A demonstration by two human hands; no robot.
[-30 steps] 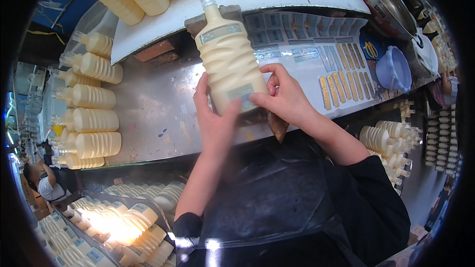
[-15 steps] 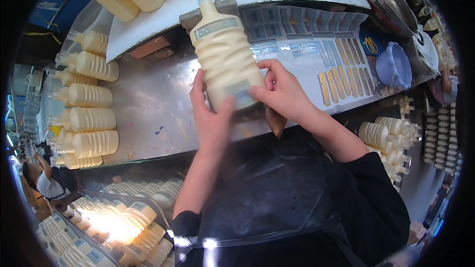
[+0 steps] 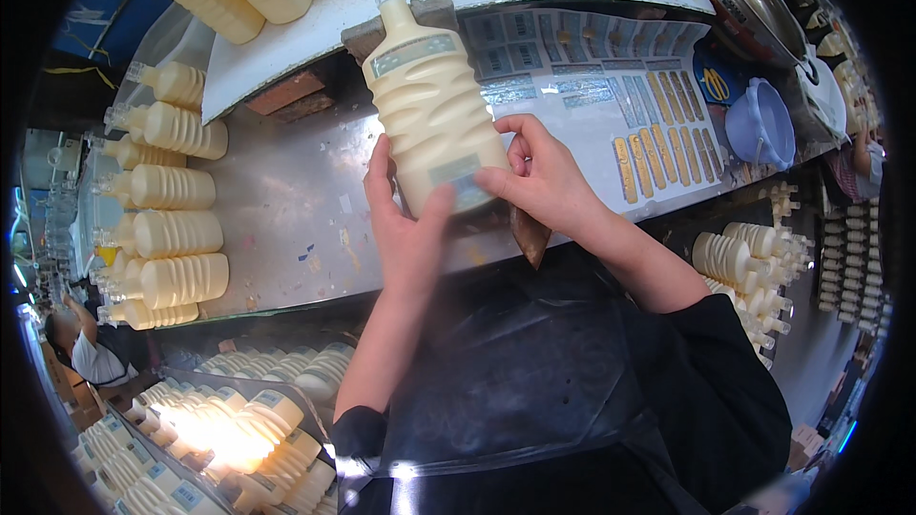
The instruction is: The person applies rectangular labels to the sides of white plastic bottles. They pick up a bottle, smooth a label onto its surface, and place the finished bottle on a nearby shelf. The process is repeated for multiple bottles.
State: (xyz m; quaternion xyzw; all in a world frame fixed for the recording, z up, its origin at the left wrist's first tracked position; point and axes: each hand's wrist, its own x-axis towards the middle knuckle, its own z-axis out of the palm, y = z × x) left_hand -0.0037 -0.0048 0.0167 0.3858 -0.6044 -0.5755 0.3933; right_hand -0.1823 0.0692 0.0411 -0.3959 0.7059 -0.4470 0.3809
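Steel covers the bench (image 3: 286, 219), scuffed and bare in its middle, and it runs across the view from left to right. Above its near part a ribbed plastic bottle (image 3: 431, 105) full of pale cream liquid is held up off the surface, its clear cap pointing away from the person and a small label near its base. The left hand (image 3: 405, 229) cups the lower left side of the bottle, thumb pressed over the label, so its grip is closed on the bottle. The right hand (image 3: 544, 176) holds the lower right side, fingertips at the label's edge, its grip likewise closed around the bottle.

Along the left of the bench lies a row of filled bottles (image 3: 172, 191) on their sides, caps pointing left, all with the same cream contents. More filled ones rest on a white board (image 3: 315, 14) at the far edge. To the right, sheets of labels (image 3: 658, 124) lie flat, some silver-blue, some yellow strips. Beyond them sits a lilac plastic bowl (image 3: 760, 124); what is inside it cannot be made out. Below the bench, crates of bottles (image 3: 229, 420) stand at lower left, and another batch (image 3: 744, 267) stands at the right.
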